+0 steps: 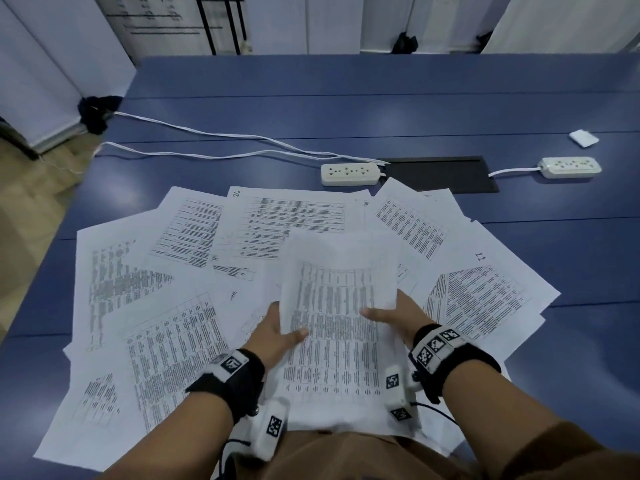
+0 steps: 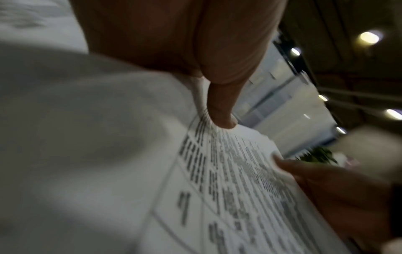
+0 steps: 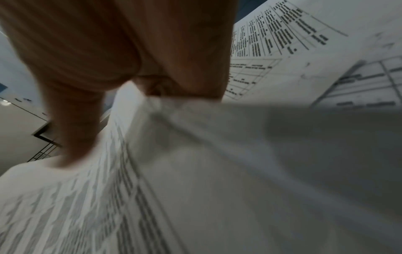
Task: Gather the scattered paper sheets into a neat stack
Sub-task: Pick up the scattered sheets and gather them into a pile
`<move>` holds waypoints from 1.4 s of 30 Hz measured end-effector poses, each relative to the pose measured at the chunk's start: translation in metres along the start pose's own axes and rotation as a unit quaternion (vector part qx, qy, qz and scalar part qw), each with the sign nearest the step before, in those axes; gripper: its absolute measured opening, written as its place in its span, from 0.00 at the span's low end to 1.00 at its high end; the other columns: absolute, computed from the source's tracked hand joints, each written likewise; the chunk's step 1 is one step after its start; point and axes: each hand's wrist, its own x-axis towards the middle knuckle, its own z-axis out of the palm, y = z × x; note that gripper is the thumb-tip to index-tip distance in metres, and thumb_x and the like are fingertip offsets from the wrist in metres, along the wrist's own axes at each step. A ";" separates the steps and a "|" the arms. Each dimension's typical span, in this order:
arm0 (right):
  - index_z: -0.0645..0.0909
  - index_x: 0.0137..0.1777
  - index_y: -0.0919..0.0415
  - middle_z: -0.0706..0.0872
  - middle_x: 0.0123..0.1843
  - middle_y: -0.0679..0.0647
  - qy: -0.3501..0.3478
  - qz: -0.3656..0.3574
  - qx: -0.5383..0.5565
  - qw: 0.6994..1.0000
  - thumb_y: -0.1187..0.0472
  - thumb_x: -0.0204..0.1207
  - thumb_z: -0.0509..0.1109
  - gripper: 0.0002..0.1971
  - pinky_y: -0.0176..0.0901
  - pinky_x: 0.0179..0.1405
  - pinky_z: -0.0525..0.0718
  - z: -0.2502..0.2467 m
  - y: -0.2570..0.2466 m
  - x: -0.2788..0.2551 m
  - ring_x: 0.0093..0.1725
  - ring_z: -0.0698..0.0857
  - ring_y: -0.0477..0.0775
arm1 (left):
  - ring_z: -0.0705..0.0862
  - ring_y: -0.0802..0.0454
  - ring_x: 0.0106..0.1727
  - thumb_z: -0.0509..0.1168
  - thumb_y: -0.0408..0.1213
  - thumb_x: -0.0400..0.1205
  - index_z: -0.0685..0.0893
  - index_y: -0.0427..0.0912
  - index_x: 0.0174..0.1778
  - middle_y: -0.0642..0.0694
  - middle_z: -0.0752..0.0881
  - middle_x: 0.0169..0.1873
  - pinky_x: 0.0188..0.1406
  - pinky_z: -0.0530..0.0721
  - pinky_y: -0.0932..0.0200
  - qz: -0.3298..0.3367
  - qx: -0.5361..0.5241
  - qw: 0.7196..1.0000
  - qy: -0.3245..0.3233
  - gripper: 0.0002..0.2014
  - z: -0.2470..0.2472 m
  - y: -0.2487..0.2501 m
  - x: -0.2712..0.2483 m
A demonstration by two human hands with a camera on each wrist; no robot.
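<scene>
Paper sheets [image 1: 194, 327]: thin, matt white, printed. Tabletop [image 1: 381, 109]: smooth blue, faint sheen. Power strips [image 1: 349, 174]: glossy white plastic.

I see open bench [image 1: 346, 109] beyond the scattered sheets [image 1: 145, 271]; two power strips [image 1: 349, 174] and their cords [image 1: 207, 143] obstruct there
</scene>
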 end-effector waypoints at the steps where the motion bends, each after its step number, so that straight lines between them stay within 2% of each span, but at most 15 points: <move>1: 0.75 0.71 0.59 0.85 0.65 0.55 0.023 0.002 0.022 0.999 0.68 0.65 0.81 0.33 0.51 0.65 0.79 -0.002 0.004 0.002 0.69 0.81 0.58 | 0.72 0.47 0.76 0.69 0.60 0.75 0.60 0.44 0.81 0.50 0.69 0.78 0.75 0.71 0.46 -0.001 0.038 0.999 -0.007 0.43 0.000 0.005 0.003; 3: 0.78 0.66 0.60 0.88 0.59 0.57 0.090 -0.002 0.059 0.994 0.75 0.62 0.80 0.31 0.57 0.65 0.81 -0.006 0.009 0.004 0.63 0.84 0.61 | 0.82 0.48 0.63 0.65 0.61 0.78 0.73 0.45 0.72 0.47 0.81 0.67 0.59 0.81 0.53 0.017 0.110 0.992 0.055 0.31 -0.007 0.016 0.012; 5: 0.79 0.62 0.59 0.89 0.56 0.56 0.131 -0.015 0.074 0.988 0.75 0.65 0.78 0.26 0.56 0.60 0.83 -0.013 0.010 0.002 0.58 0.86 0.60 | 0.84 0.49 0.55 0.65 0.52 0.82 0.79 0.45 0.63 0.46 0.84 0.58 0.47 0.81 0.59 0.031 0.126 0.977 0.168 0.18 -0.023 0.027 0.023; 9: 0.80 0.58 0.56 0.89 0.52 0.54 0.168 -0.024 0.075 0.983 0.70 0.71 0.76 0.18 0.57 0.60 0.83 -0.030 0.016 -0.002 0.54 0.87 0.57 | 0.81 0.37 0.64 0.69 0.40 0.82 0.79 0.38 0.66 0.37 0.82 0.64 0.63 0.80 0.47 -0.003 0.166 0.934 0.315 0.18 -0.075 0.042 0.056; 13: 0.76 0.65 0.61 0.87 0.57 0.57 0.148 -0.010 0.075 0.986 0.74 0.69 0.77 0.25 0.56 0.64 0.80 -0.030 0.025 -0.003 0.57 0.85 0.59 | 0.70 0.32 0.73 0.69 0.52 0.80 0.71 0.37 0.74 0.32 0.76 0.70 0.69 0.73 0.39 -0.108 0.266 0.908 0.304 0.31 -0.113 0.051 0.094; 16: 0.76 0.66 0.63 0.87 0.58 0.59 0.159 0.013 0.082 0.984 0.75 0.67 0.77 0.27 0.58 0.64 0.81 -0.029 0.030 0.004 0.57 0.86 0.61 | 0.68 0.30 0.75 0.73 0.57 0.73 0.65 0.36 0.77 0.32 0.70 0.74 0.71 0.71 0.36 -0.136 0.297 0.897 0.296 0.43 -0.117 0.061 0.110; 18: 0.76 0.66 0.62 0.88 0.57 0.59 0.163 0.015 0.078 0.983 0.74 0.67 0.78 0.27 0.62 0.65 0.81 -0.028 0.032 0.006 0.57 0.87 0.61 | 0.72 0.30 0.73 0.78 0.54 0.70 0.63 0.36 0.77 0.33 0.68 0.74 0.69 0.74 0.37 -0.151 0.273 0.902 0.298 0.47 -0.115 0.068 0.116; 20: 0.76 0.66 0.61 0.87 0.57 0.57 0.165 0.010 0.072 0.984 0.73 0.67 0.78 0.28 0.58 0.66 0.80 -0.029 0.034 0.007 0.57 0.86 0.60 | 0.77 0.31 0.69 0.80 0.46 0.70 0.64 0.34 0.75 0.33 0.71 0.72 0.65 0.79 0.40 -0.164 0.210 0.919 0.289 0.44 -0.111 0.072 0.120; 24: 0.76 0.64 0.59 0.87 0.56 0.55 0.159 -0.002 0.074 0.984 0.72 0.68 0.78 0.26 0.53 0.65 0.79 -0.029 0.035 0.006 0.58 0.85 0.59 | 0.84 0.37 0.53 0.75 0.34 0.75 0.80 0.33 0.61 0.34 0.85 0.57 0.47 0.79 0.52 -0.074 0.101 0.944 0.306 0.20 -0.106 0.073 0.116; 26: 0.75 0.65 0.59 0.86 0.57 0.55 0.154 -0.002 0.069 0.986 0.72 0.67 0.79 0.27 0.56 0.68 0.78 -0.030 0.036 0.007 0.59 0.84 0.59 | 0.81 0.42 0.42 0.71 0.31 0.75 0.82 0.36 0.48 0.38 0.86 0.45 0.41 0.75 0.55 0.007 0.047 0.935 0.351 0.08 -0.098 0.084 0.104; 28: 0.75 0.67 0.60 0.86 0.59 0.56 0.149 0.002 0.060 0.987 0.71 0.67 0.79 0.29 0.58 0.69 0.77 -0.030 0.035 0.006 0.60 0.84 0.59 | 0.79 0.45 0.35 0.70 0.31 0.75 0.80 0.39 0.38 0.42 0.83 0.34 0.38 0.75 0.57 0.091 -0.015 0.917 0.388 0.05 -0.089 0.106 0.088; 33: 0.77 0.64 0.62 0.88 0.57 0.61 0.143 0.017 0.078 0.986 0.74 0.67 0.78 0.25 0.61 0.66 0.80 -0.031 0.031 0.002 0.58 0.86 0.62 | 0.83 0.51 0.41 0.70 0.39 0.79 0.81 0.47 0.45 0.36 0.87 0.46 0.40 0.82 0.61 0.319 -0.066 0.855 0.405 0.04 -0.081 0.171 0.031; 37: 0.75 0.66 0.63 0.86 0.59 0.60 0.129 0.014 0.064 0.989 0.71 0.67 0.78 0.27 0.62 0.68 0.78 -0.032 0.030 -0.002 0.60 0.84 0.62 | 0.86 0.55 0.45 0.67 0.39 0.83 0.83 0.44 0.53 0.50 0.88 0.45 0.46 0.85 0.58 0.469 -0.069 0.811 0.343 0.05 -0.081 0.227 -0.032; 39: 0.74 0.67 0.63 0.85 0.61 0.58 0.107 0.013 0.051 0.993 0.69 0.67 0.79 0.29 0.63 0.69 0.77 -0.035 0.026 -0.005 0.62 0.82 0.60 | 0.88 0.53 0.54 0.66 0.35 0.84 0.83 0.33 0.57 0.47 0.88 0.51 0.55 0.84 0.57 0.517 -0.061 0.795 0.311 0.10 -0.087 0.245 -0.051; 42: 0.74 0.67 0.60 0.85 0.62 0.56 0.084 0.015 0.039 0.996 0.68 0.66 0.80 0.30 0.62 0.68 0.77 -0.043 0.028 -0.004 0.62 0.82 0.59 | 0.87 0.54 0.60 0.66 0.32 0.83 0.81 0.28 0.63 0.44 0.88 0.57 0.59 0.84 0.58 0.505 -0.059 0.819 0.264 0.15 -0.097 0.253 -0.057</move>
